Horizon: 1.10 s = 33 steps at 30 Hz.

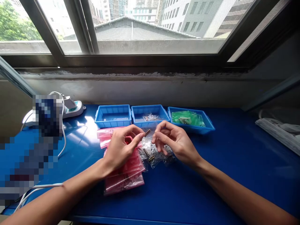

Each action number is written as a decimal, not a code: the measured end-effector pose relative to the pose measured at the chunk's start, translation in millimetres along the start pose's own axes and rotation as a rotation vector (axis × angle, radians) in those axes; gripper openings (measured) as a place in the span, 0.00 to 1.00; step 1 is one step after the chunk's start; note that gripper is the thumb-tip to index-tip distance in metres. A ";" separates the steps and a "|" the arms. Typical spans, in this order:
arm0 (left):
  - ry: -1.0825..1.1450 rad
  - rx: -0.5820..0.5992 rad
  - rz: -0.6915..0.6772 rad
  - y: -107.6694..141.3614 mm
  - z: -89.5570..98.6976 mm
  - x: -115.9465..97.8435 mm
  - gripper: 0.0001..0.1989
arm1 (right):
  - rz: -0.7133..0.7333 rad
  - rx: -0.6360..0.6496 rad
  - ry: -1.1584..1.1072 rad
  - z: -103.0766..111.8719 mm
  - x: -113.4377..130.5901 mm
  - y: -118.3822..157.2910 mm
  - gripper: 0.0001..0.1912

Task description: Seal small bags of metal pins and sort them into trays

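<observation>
Pinched between the thumb and forefinger of my left hand is a small brass-coloured metal pin. My right hand is just to the right of the pin, apart from it. Its fingers are curled with thumb and forefinger close together; anything between them is too small to make out. Below both hands lie clear plastic bags with small brass-coloured pieces in or on them. Pink plastic bags are spread in a pile under and beside my left hand, which partly hides them.
Along the back stand a left blue tray, a middle blue tray with clear bags, and a right blue tray holding green bags. A power strip with white cables is at left, another at right.
</observation>
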<state>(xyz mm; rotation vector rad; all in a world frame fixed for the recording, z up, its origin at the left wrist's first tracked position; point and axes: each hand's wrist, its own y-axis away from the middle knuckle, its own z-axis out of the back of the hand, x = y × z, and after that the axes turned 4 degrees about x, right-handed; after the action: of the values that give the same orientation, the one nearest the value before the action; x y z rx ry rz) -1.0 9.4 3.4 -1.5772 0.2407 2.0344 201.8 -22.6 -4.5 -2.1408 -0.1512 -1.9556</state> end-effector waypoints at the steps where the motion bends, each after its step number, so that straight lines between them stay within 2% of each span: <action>1: 0.003 -0.009 0.000 0.2 0.0 0.6 0.10 | -0.009 0.005 0.004 0.2 -0.6 0.1 0.16; 11: -0.020 -0.022 0.018 0.2 0.5 0.9 0.09 | 0.008 0.008 0.195 3.5 -3.2 3.5 0.10; 17: -0.068 0.008 0.021 0.5 1.3 -1.7 0.10 | 0.012 -0.004 0.226 2.7 -2.3 4.4 0.10; 22: -0.016 0.005 0.024 0.7 -0.2 -1.5 0.10 | 0.019 -0.048 0.253 1.9 -2.5 4.6 0.08; 29: 0.002 0.000 0.026 1.7 -0.5 -3.5 0.08 | 0.097 -0.086 0.353 0.7 1.9 3.1 0.07; 33: 0.008 -0.009 0.027 3.0 -0.7 -2.5 0.07 | 0.072 -0.108 0.315 0.5 0.2 3.8 0.07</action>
<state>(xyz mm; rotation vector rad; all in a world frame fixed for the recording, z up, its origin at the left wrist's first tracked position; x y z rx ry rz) -1.5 5.8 5.0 -1.5963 0.2581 2.0524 203.2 -26.1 -4.7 -1.8371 0.0882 -2.2700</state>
